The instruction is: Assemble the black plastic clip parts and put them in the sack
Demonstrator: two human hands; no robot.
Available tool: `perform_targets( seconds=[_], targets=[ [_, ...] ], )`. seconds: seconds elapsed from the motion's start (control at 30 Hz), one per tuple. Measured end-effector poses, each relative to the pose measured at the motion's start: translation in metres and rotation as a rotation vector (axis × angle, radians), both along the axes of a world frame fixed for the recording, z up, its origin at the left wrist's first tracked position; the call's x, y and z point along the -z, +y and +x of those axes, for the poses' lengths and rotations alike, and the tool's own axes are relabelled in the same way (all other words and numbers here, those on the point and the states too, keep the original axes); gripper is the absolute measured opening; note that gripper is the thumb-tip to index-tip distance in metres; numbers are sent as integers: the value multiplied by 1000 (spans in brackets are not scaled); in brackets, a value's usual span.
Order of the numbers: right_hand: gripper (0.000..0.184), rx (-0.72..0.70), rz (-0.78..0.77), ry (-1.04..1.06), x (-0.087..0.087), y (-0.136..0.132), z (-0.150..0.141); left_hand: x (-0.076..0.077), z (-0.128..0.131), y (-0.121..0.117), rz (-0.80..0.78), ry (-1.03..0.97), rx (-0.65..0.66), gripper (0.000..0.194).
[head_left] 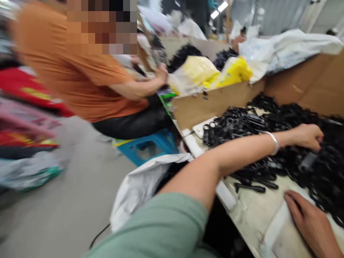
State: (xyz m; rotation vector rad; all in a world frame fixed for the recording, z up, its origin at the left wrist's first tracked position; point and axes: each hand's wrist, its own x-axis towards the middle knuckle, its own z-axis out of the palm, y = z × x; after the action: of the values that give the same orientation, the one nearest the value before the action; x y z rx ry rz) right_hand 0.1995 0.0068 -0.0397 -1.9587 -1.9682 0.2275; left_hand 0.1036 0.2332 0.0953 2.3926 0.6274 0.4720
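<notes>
My left hand (307, 137) reaches across the table with its fingers curled, over a heap of black plastic parts (242, 122). What it holds, if anything, is hidden. A grey cylinder-like piece (308, 161) lies just below that hand, blurred. The parts are long and slim, some with ring-shaped ends. Near the table's front edge, my right hand (314, 218) rests low beside a white strip (276, 222). Its thumb and fingers are drawn together, with a dark sliver between them that I cannot make out.
Cardboard walls (220, 102) border the heap. A white power strip (204, 127) lies by its left end. A white sack (134, 193) stands against the table beside my arm. To the left, a person in an orange shirt (80, 71) sits near a blue stool (150, 145).
</notes>
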Motion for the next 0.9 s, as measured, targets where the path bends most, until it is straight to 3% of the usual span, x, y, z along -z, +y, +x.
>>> perform_targets(
  seconds=[0.07, 0.17, 0.33, 0.43, 0.57, 0.67, 0.8, 0.9],
  targets=[
    [42, -1, -25, 56, -6, 2, 0, -1, -11, -10, -73, -27, 28, 4],
    [39, 6, -29, 207, -23, 6, -3, -2, -23, -29, -149, -34, -22, 5],
    [41, 393, 50, 655, -46, 3, 4, 7, -30, -65, -221, -54, -70, 3],
    [36, 497, 187, 820, -51, 2, 13, 24, -28, -84, -203, -79, -91, 4],
    [39, 475, 158, 848, -48, 4, 25, 45, -24, -112, -221, -55, -104, 9],
    [42, 446, 81, 823, -44, 5, 32, 52, -25, -127, -259, 2, -58, 23],
    [41, 439, 36, 793, -44, 3, 35, 55, -34, -131, -307, 38, 96, 47],
    [39, 435, 45, 797, -48, 2, 34, 59, -43, -128, -317, 6, 139, 56]
  ],
)
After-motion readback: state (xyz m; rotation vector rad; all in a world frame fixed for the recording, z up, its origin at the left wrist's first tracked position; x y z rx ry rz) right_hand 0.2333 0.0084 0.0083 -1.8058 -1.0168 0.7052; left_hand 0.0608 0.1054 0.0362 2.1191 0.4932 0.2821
